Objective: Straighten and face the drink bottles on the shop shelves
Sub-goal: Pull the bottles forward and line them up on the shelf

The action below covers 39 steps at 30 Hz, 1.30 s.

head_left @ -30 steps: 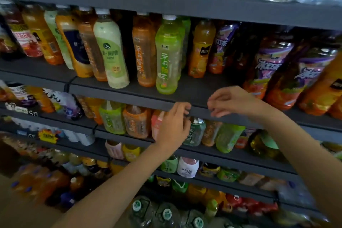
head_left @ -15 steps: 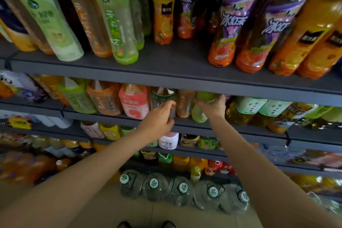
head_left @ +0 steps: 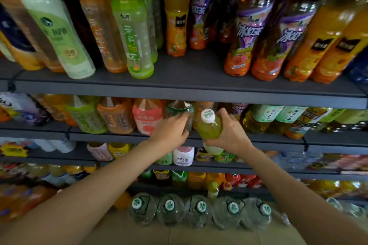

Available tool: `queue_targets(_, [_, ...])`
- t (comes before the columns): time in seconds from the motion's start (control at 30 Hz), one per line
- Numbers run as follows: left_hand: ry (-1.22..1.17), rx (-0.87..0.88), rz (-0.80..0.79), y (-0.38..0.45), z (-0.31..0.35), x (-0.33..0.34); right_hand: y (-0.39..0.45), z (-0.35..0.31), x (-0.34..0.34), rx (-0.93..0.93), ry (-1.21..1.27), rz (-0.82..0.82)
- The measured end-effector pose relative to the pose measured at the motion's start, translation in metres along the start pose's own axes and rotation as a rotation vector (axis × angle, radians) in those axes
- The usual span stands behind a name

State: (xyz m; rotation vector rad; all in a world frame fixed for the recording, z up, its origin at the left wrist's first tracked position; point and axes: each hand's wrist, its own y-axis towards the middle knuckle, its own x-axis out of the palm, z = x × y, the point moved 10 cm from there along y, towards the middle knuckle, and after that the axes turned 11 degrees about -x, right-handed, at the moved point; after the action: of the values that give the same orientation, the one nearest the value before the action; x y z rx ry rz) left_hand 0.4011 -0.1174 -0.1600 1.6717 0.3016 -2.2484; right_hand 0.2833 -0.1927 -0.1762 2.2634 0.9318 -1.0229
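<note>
**Bottles half-faced on the second shelf, one green drink out in hand**

Bottles (head_left: 147,119) stood in a crowded row on the second shelf (head_left: 119,137), under the shelf of tall tea and juice bottles (head_left: 129,26).

Head view, the only one. Green bottle (head_left: 210,128) with a white cap was held out in front of the row, tilted cap-up toward the camera, clear of the shelf edge. Right hand (head_left: 231,135) was wrapped round its body, fingers curled behind and thumb at the neck side. Left hand (head_left: 171,130) reached to the dark green bottle (head_left: 179,111) just beside the pink-labelled one; fingertips lay against it, blurred, so whether pinching or only touching could not be told. Below, more shelves of small bottles (head_left: 183,157), and large water jugs (head_left: 169,208) on the floor.

Step in hand, as judged: one slot of the second shelf being tidied, with the green bottle lifted out to make room while the neighbour gets nudged or turned. Much of the row already showed labels forward; the far right of that shelf looked tilted and jumbled, so plenty probably remained.

Next move would call for setting the green bottle back upright in the gap beside the dark green one, base flat on the shelf, label turned outward and flush with the front edge. Tight spacing would mean a risk of tipping the neighbours, so a slow, straight entry and a steadying left hand.
</note>
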Motion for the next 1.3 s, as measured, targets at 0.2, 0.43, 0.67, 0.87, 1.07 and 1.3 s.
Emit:
queue_targets(0.2, [-0.423, -0.022, 0.471, -0.010, -0.055, -0.118, 0.026, -0.136, -0.070, -0.192, 0.116, 0.164])
queue_targets(0.43, [-0.625, -0.291, 0.437, 0.009, -0.130, -0.161, 0.074, -0.211, -0.105, -0.212, 0.081, 0.379])
queue_targets(0.67, [-0.637, -0.404, 0.332, 0.039, -0.130, -0.159, 0.099, -0.216, -0.097, -0.154, 0.029, 0.440])
queue_targets(0.87, [-0.495, -0.423, 0.322, 0.056, -0.128, -0.155, 0.118, -0.177, -0.060, -0.027, 0.066, 0.229])
queue_targets(1.07, [-0.416, -0.444, 0.353, 0.074, -0.122, -0.151, 0.128, -0.166, -0.045, 0.032, 0.018, 0.178])
queue_targets(1.3, [-0.411, -0.385, 0.403, 0.075, -0.123, -0.153, 0.140, -0.167, -0.042, 0.042, 0.003, 0.164])
